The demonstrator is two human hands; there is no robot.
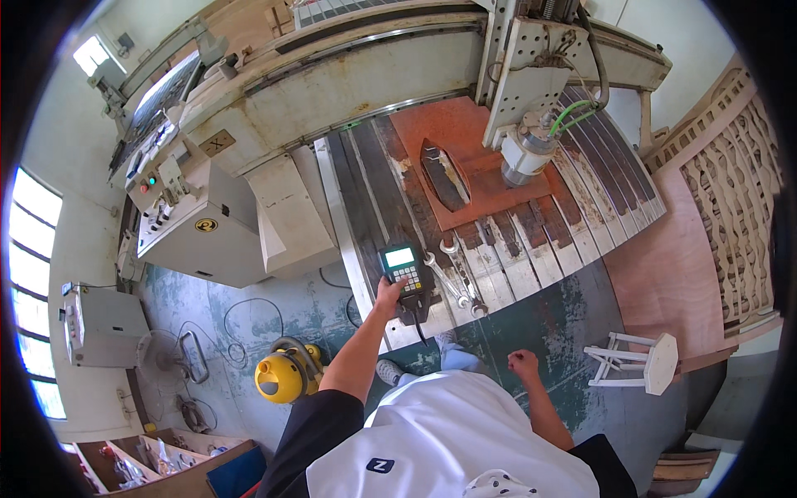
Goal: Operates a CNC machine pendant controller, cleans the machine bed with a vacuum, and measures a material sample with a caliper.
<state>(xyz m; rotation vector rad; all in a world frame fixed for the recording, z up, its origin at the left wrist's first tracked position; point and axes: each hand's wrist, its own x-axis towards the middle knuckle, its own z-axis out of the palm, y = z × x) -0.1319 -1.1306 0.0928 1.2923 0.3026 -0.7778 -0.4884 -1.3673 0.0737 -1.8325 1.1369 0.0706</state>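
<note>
My left hand [388, 297] is closed around the lower left side of a black handheld controller [413, 292], with its thumb over the keypad. The controller has a lit screen and a cable hanging from its bottom, and it is at the near left edge of the slotted machine bed [519, 278]. Just right of it, several metal wrenches [446, 278] lie on the bed. My right hand [525, 363] hangs over the floor beside my body, fingers curled, with nothing visible in it. Farther back, a reddish-brown board [465, 178] with a pointed-oval cutout lies under the cylindrical spindle [525, 153].
A gantry beam [349, 87] spans the bed. To the left stand a control cabinet [199, 228], a fan [160, 357] and a yellow vacuum-like machine [282, 378]. A white stool [652, 363] and wavy cut panels [735, 224] are on the right. Cables cross the floor.
</note>
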